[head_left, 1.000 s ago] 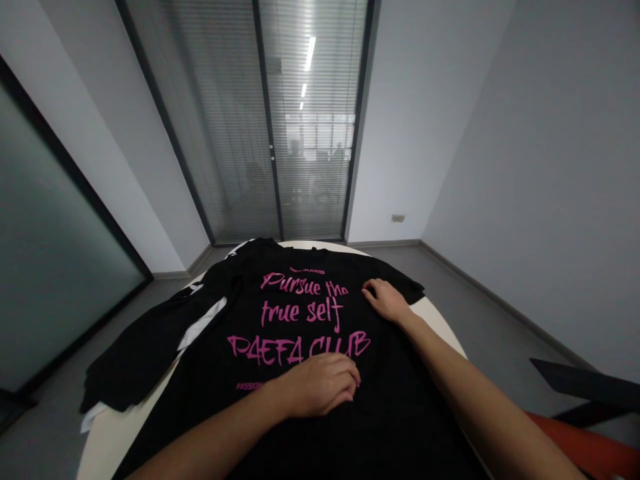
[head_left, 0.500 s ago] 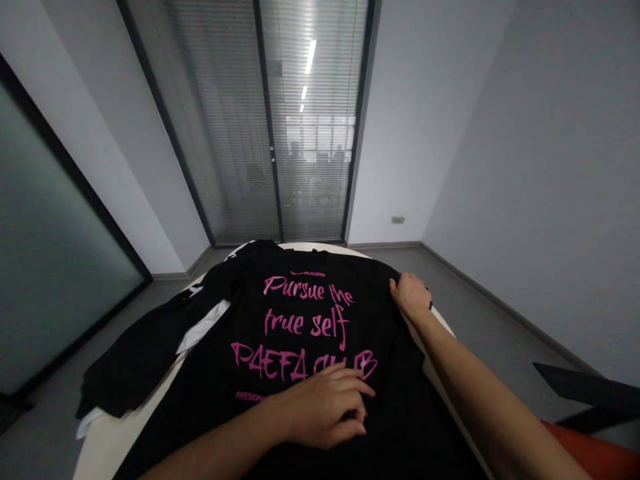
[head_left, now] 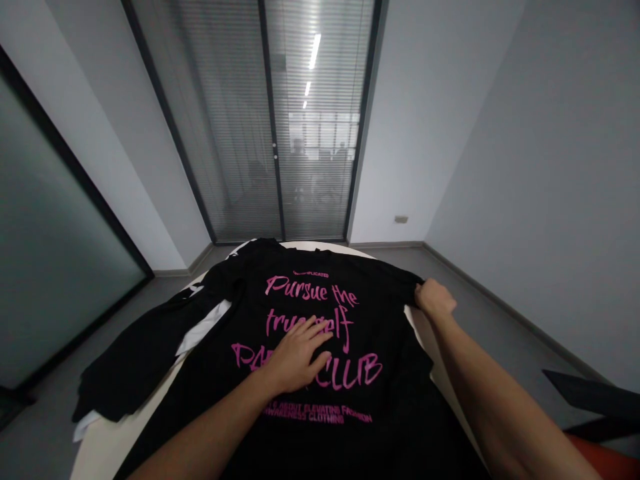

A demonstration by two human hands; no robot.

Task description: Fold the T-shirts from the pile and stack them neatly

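Proximally, the black T-shirt (head_left: 360, 340) is lying spread over the pale table (head_left: 107, 443), its lower body filling the bottom foreground. At the lower right, an orange object (head_left: 607, 460), cut off by the frame, is showing beside the table. Slightly farther off, the left hand (head_left: 299, 355) is resting palm down on the pink print, partly covering "true self" and the line below; its fingers are lying loosely spread, with the cloth extending beneath and beyond their tips. At the left, a dark garment (head_left: 140, 360) is lying along the table edge, a white layer (head_left: 203, 327) showing between it and the T-shirt. Farther still, the right hand (head_left: 436, 299) is gripping the end of the right-side sleeve (head_left: 395, 280), its fingers curling together on the fabric; the thumb's exact placing is not showing clearly. Beyond, a glass partition (head_left: 310, 180) with blinds is standing behind the table.
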